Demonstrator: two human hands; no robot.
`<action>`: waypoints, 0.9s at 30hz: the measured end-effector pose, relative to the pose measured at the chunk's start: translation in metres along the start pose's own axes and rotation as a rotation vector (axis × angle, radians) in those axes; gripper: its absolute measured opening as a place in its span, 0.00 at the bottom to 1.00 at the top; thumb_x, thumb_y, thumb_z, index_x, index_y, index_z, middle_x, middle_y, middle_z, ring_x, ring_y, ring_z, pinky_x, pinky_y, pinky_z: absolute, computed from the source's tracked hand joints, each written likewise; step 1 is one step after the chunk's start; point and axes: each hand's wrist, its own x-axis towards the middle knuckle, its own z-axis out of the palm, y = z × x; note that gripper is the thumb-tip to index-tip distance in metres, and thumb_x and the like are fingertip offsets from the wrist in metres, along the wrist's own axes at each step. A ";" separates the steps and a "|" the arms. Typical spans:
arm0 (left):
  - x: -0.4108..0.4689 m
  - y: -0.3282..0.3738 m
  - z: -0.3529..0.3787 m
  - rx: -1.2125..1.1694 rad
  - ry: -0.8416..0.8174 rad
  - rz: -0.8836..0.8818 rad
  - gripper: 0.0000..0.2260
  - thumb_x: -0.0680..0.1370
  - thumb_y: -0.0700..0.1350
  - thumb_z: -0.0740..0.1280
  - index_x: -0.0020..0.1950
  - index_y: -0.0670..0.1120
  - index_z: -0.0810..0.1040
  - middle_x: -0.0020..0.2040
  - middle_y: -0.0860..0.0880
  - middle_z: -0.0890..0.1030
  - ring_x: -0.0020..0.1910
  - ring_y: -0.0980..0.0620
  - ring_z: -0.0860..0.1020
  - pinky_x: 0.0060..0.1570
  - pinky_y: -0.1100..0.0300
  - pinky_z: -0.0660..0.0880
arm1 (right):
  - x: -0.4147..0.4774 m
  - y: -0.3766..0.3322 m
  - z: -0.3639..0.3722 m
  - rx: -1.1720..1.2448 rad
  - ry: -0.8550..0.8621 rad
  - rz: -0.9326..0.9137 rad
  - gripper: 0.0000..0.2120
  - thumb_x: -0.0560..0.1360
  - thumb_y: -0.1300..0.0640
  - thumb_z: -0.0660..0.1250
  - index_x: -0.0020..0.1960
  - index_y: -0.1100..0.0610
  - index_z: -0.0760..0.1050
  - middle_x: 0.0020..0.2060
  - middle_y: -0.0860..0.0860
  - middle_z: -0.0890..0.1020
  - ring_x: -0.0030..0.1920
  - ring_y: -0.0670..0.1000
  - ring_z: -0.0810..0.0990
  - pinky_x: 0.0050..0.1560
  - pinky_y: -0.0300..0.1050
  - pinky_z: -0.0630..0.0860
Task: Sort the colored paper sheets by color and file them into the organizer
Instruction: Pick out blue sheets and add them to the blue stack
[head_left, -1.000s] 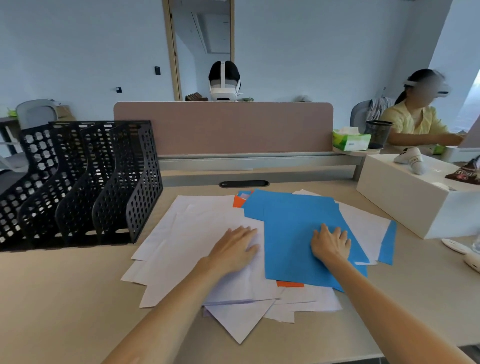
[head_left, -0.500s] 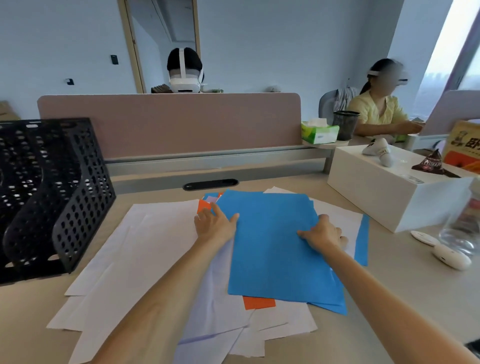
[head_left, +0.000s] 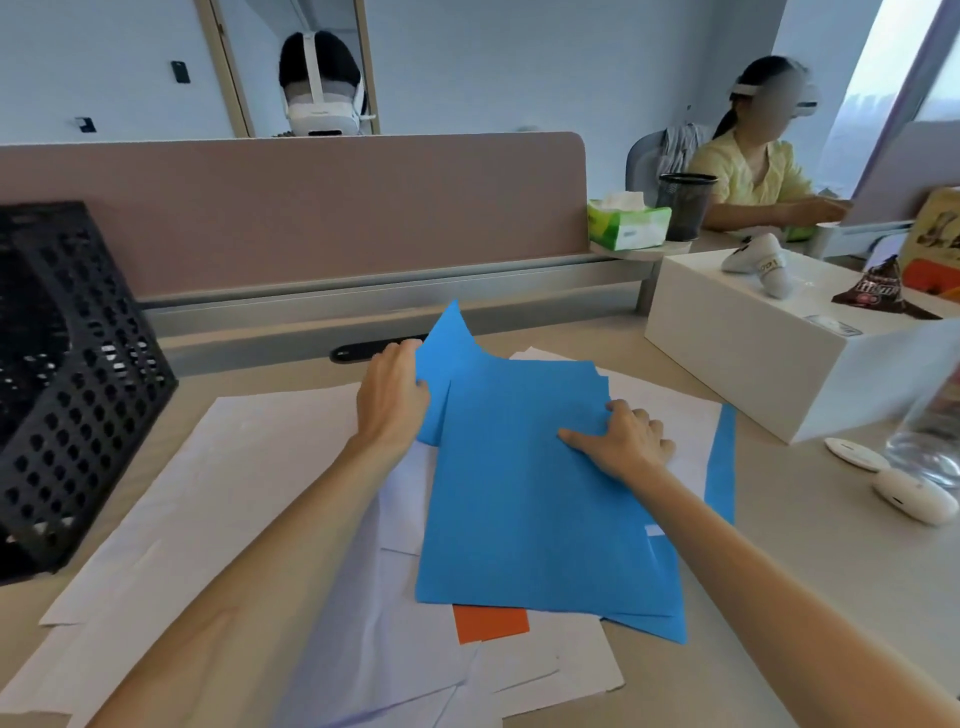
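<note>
A stack of blue sheets lies on top of spread white sheets in the middle of the desk. My left hand grips the far left corner of the blue sheets and lifts it, so the corner curls upward. My right hand holds the blue stack's right edge, thumb laid on top and fingers curled at the edge. An orange sheet peeks out under the blue stack's near edge. Another blue sheet shows as a strip at the right. The black perforated organizer stands at the left.
A white box sits at the right with a snack bag and a small white item on it. A clear bottle and two small white devices lie near the right edge. A partition runs along the back; a person sits beyond it.
My left hand moved from the white sheets to the blue stack's far left corner and lifted it. My right hand shifted to the stack's right edge. The camera turned right.
</note>
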 end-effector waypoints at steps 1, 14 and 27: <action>0.001 0.000 -0.001 0.016 0.019 0.040 0.20 0.75 0.32 0.63 0.66 0.43 0.73 0.56 0.45 0.78 0.54 0.43 0.74 0.45 0.48 0.75 | -0.001 0.000 0.000 -0.001 -0.002 0.000 0.39 0.70 0.33 0.66 0.73 0.52 0.61 0.67 0.55 0.69 0.68 0.58 0.65 0.64 0.55 0.62; -0.028 0.013 -0.050 -0.745 -0.255 -0.656 0.13 0.76 0.38 0.59 0.59 0.37 0.72 0.52 0.40 0.81 0.42 0.46 0.81 0.27 0.57 0.78 | -0.045 0.001 -0.024 -0.144 -0.146 0.012 0.42 0.67 0.25 0.62 0.69 0.54 0.63 0.65 0.56 0.68 0.67 0.59 0.63 0.60 0.55 0.64; -0.128 0.034 -0.113 -0.849 -0.518 -0.757 0.09 0.78 0.37 0.67 0.57 0.45 0.73 0.53 0.42 0.83 0.34 0.50 0.84 0.29 0.61 0.80 | -0.081 0.025 -0.042 0.293 -0.050 0.125 0.16 0.74 0.61 0.65 0.57 0.62 0.62 0.44 0.56 0.72 0.38 0.53 0.72 0.36 0.47 0.71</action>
